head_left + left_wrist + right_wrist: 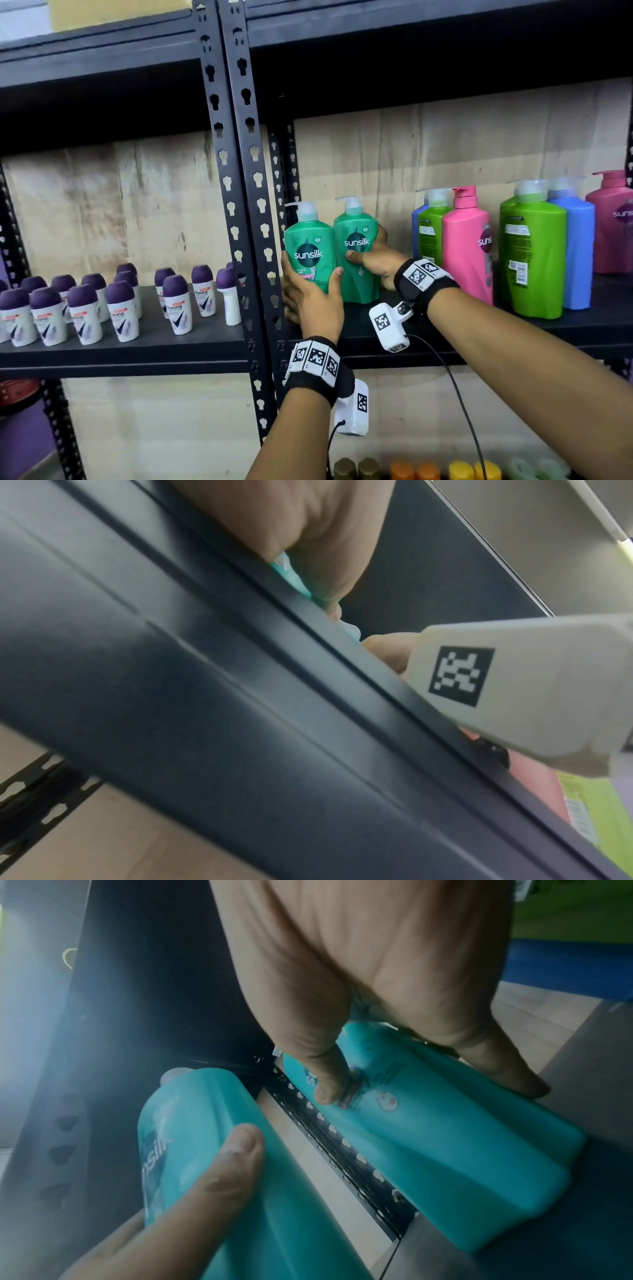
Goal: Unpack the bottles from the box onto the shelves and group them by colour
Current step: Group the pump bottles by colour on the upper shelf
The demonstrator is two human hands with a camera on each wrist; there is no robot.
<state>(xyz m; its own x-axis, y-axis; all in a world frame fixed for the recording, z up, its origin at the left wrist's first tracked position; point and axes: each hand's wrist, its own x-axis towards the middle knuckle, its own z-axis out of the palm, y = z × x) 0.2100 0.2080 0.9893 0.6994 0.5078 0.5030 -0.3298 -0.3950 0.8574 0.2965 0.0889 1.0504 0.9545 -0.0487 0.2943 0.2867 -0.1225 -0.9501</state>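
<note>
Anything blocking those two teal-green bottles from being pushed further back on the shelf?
Nothing visible. The left hand and right hand each hold a teal-green bottle; only bare shelf and the back panel show behind.

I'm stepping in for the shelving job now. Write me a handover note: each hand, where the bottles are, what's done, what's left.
Left hand grips the left teal-green pump bottle. Right hand grips the right teal-green pump bottle. Both bottles are upright, side by side at the left end of the dark metal shelf.
Done: the teal pair is grouped together.
Left: release them. To the right, the blue, lime-green and pink pump bottles stand mixed and need grouping by colour. The box is out of view, so I cannot tell what remains in it.
</note>
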